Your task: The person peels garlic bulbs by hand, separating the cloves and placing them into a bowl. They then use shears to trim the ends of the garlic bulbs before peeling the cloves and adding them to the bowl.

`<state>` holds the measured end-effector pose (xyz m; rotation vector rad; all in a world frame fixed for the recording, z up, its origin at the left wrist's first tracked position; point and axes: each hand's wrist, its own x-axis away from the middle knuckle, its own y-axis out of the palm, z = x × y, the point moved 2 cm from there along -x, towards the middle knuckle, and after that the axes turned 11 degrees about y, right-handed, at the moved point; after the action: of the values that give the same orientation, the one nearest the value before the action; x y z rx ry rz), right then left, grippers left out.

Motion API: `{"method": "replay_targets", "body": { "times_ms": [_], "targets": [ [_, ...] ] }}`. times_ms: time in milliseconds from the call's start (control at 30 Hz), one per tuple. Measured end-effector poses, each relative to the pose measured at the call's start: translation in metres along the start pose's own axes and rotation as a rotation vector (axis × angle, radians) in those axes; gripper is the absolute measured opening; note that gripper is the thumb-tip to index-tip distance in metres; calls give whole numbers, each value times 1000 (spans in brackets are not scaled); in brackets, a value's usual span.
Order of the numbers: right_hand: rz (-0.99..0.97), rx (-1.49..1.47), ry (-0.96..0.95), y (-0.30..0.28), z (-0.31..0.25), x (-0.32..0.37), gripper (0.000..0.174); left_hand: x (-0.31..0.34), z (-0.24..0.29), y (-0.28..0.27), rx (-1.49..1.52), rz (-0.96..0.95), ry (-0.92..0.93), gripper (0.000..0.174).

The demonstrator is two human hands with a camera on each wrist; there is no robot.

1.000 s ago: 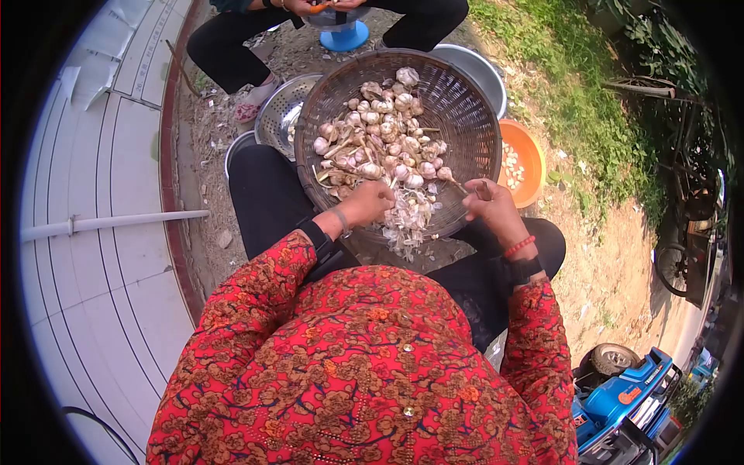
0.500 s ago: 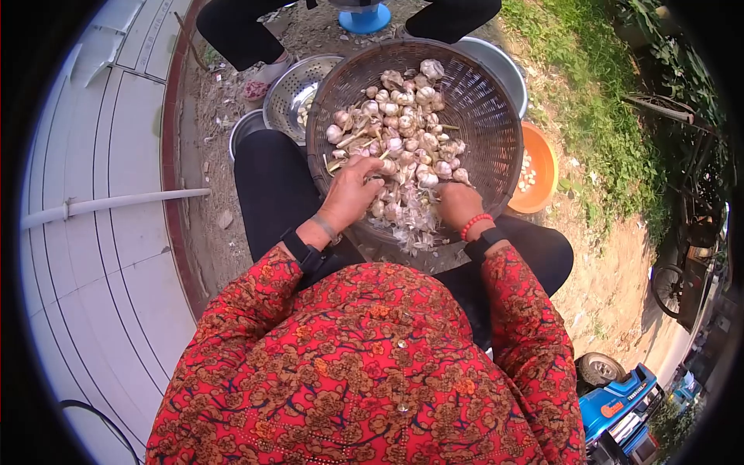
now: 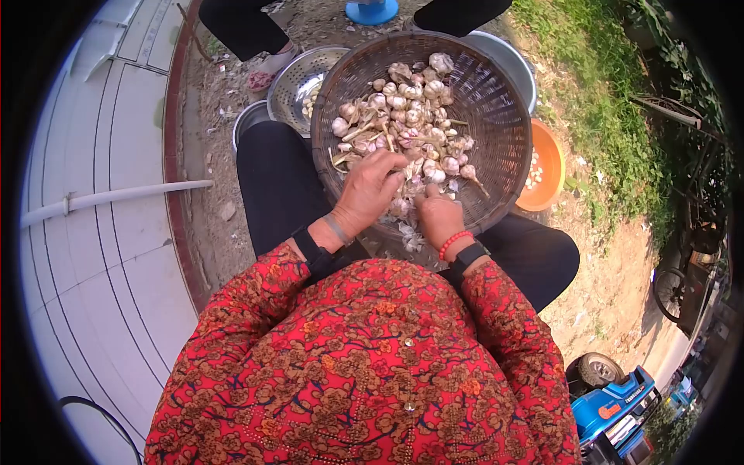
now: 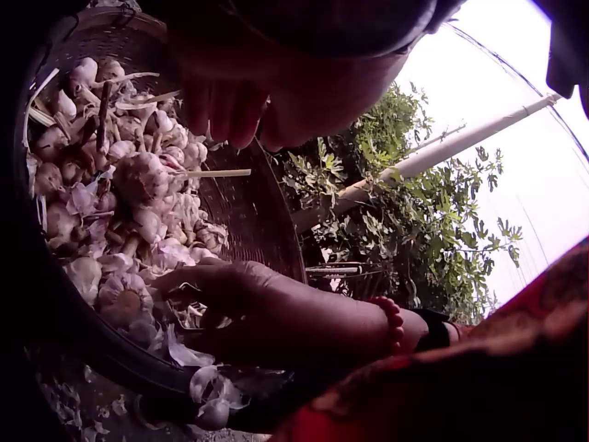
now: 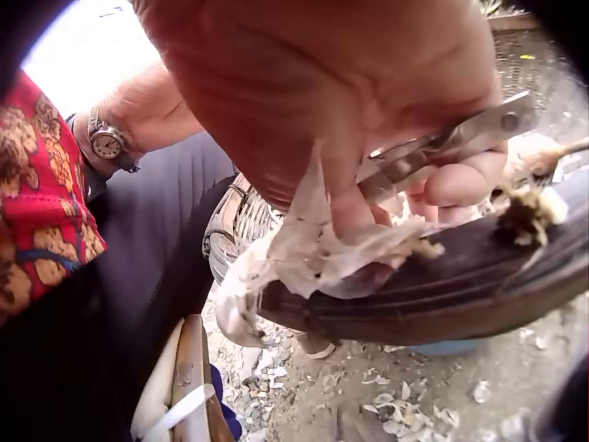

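Garlic bulbs (image 3: 411,116) with dry stalks lie heaped in a round woven basket (image 3: 496,124). Over the near part of the heap is the left hand (image 3: 368,190); in the left wrist view this hand (image 4: 267,97) has its fingers bent loosely, with nothing visible between them. Close beside it, the right hand (image 3: 442,217) is low at the basket's near side. The right wrist view shows the right hand (image 5: 368,101) with its fingers curled round a metal tool (image 5: 460,133). Papery garlic skin (image 5: 313,230) hangs below that hand, over the basket's rim.
A perforated metal bowl (image 3: 291,89) stands left of the basket, an orange basin (image 3: 549,174) with peeled cloves on the right, a metal basin (image 3: 515,62) behind. Another person's legs (image 3: 240,31) are beyond. Skins litter the ground (image 5: 359,405).
The right hand has moved left and away from a stalked bulb near the basket's right side, coming close to the left hand. The left hand has shifted up and right over the heap.
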<state>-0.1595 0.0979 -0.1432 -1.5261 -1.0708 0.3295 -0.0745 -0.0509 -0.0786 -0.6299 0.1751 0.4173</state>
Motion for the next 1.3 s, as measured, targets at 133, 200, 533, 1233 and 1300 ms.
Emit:
{"method": "replay_targets", "body": {
  "times_ms": [133,200,533,1233,1300],
  "targets": [
    [42,-126,-4,1,29,-7,11,4,-3,-1,35,-4,-38,18],
    [25,-294,60,-20,36,0,13,8,-2,3,96,-18,-77,17],
    [-129,-1101,246,-60,81,45,7,42,-17,67,36,-545,28,17],
    [-150,-35,-209,-31,52,87,12,12,-25,97,-482,-566,453,20],
    [-118,-129,-220,-52,48,88,16,12,-20,95,-503,-591,464,16]
  ]
}}
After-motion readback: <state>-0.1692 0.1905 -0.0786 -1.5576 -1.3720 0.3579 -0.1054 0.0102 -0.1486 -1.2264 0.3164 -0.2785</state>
